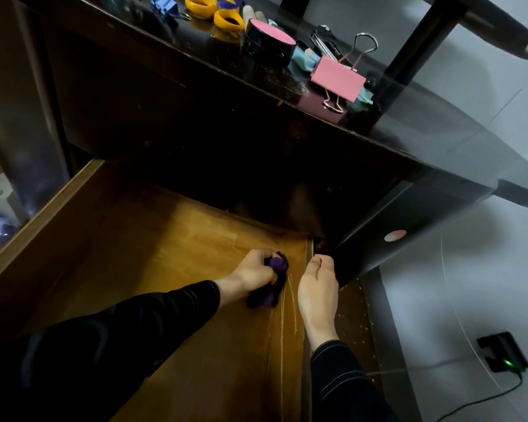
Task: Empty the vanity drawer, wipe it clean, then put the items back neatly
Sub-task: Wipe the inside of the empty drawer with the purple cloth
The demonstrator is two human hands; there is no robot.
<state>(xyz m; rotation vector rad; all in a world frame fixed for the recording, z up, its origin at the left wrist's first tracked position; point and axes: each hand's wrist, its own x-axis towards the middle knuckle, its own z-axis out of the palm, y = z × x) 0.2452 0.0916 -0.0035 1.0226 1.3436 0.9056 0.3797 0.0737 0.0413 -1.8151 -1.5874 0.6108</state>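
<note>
Drawer (171, 254) holds only left hand (252, 271) clutching purple cloth (272, 284).

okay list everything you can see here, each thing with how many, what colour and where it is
Drawer: one, brown wood, pulled open, nothing in the visible part but the cloth.
Cloth: one, purple, on drawer floor, right side.
Vanity top: one, dark, above drawer.
Scissors: one pair, yellow handles, vanity top, far.
Round case: one, black with pink lid, vanity top.
Binder clip: one, pink, vanity top, near edge.
Binder clip: one, blue, far left.
Charger: one, black, green light, floor, right.
Left hand: gripping cloth.
Right hand: on drawer's right wall.
</note>
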